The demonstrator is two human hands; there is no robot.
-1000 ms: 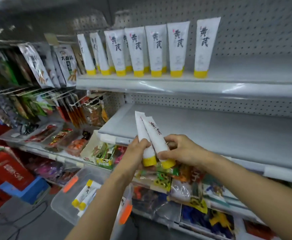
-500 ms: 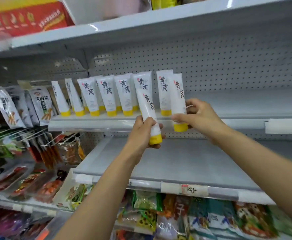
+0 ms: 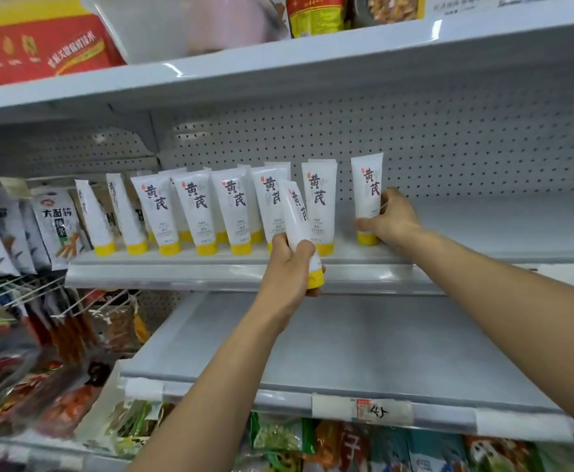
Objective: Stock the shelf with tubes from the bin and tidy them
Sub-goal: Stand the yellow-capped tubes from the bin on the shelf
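Two tubes are in hand, and each has moved on in the last half second. Nearest, the left hand (image 3: 287, 267) is closed around the left tube (image 3: 301, 229), which tilts left and hangs in front of the shelf (image 3: 210, 258) lip, its yellow cap below the shelf's surface; it has come up a little towards the row but is not yet placed. Farther in, the right hand (image 3: 389, 219) has carried the right tube (image 3: 367, 195) from the air in front of the row onto the shelf: it now stands upright on its cap, apart from the row's (image 3: 234, 209) right end, with the fingers wrapped around its lower half. By my judgement one more tube is as good as stocked, needing only release and a nudge left to close the gap, and the left tube should follow beside it.

Hard to settle: the right palm covers most of that tube's cap, so I cannot tell whether it rests fully flat. The left hand hides the base of the row tube behind it. A second rank stands behind the front one, mostly hidden, so its count is unclear. The row's left tubes lean and look soft at the wide-angle edge. The bin is out of view, so what remains to stock cannot be judged.
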